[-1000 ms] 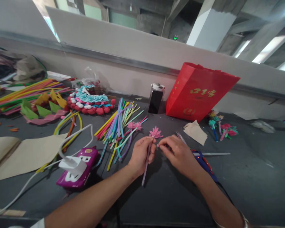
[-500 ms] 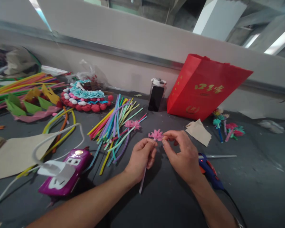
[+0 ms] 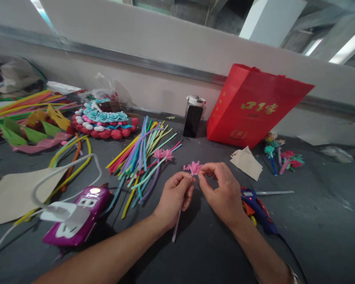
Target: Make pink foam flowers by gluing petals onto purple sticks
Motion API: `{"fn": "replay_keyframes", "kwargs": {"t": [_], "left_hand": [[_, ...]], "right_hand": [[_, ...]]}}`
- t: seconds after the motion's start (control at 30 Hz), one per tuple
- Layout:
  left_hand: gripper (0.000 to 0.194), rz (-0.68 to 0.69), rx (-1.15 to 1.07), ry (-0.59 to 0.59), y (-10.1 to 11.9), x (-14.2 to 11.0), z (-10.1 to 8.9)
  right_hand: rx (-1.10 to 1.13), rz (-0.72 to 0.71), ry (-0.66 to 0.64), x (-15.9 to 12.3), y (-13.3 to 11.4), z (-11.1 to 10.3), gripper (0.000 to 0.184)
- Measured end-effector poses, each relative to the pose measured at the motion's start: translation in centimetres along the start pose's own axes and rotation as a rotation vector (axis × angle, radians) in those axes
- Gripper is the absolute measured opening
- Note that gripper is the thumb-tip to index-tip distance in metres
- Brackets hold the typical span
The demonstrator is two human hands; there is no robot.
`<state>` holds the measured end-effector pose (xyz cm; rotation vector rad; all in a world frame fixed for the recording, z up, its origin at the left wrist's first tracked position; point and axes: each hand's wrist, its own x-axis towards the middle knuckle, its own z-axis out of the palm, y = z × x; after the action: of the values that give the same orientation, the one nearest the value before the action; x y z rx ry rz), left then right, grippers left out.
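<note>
My left hand (image 3: 174, 197) is closed around the pale purple stem (image 3: 176, 228) of a pink paper flower (image 3: 192, 168). The stem sticks out below the fist, and the fringed bloom shows above the thumb. At the bloom's right edge, the thumb and forefinger of my right hand (image 3: 223, 191) pinch its petals; the fingertips partly cover that spot. Beside my right wrist lies a blue glue gun (image 3: 258, 211) with a clear glue stick (image 3: 275, 193) behind it. Another pink flower (image 3: 163, 154) rests on the bundle of coloured pipe cleaners (image 3: 143, 148) left of my hands.
Around the dark table (image 3: 319, 236) are a purple power strip (image 3: 83, 221), brown paper (image 3: 23, 193), a beaded headdress (image 3: 105, 122), a paper crown (image 3: 35, 136), a phone (image 3: 193, 121) against a bottle (image 3: 195, 101), a red bag (image 3: 254, 110), a cloth-like scrap (image 3: 247, 163) and finished flowers (image 3: 288, 157).
My right hand has shifted slightly left, its fingertips closer in on the pink bloom, uncovering more of the glue gun. The whole view has moved a little.
</note>
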<state>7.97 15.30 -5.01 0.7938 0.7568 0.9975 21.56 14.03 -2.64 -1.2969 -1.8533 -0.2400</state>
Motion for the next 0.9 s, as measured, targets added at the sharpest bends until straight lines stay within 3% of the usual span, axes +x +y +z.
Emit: {"fn": "replay_keyframes", "kwargs": {"t": [0.9], "left_hand": [[0.017, -0.023, -0.025, -0.028, -0.31, 0.23, -0.28]], "right_hand": [[0.128, 0.214, 0.052, -0.05, -0.60, 0.51, 0.012]]}}
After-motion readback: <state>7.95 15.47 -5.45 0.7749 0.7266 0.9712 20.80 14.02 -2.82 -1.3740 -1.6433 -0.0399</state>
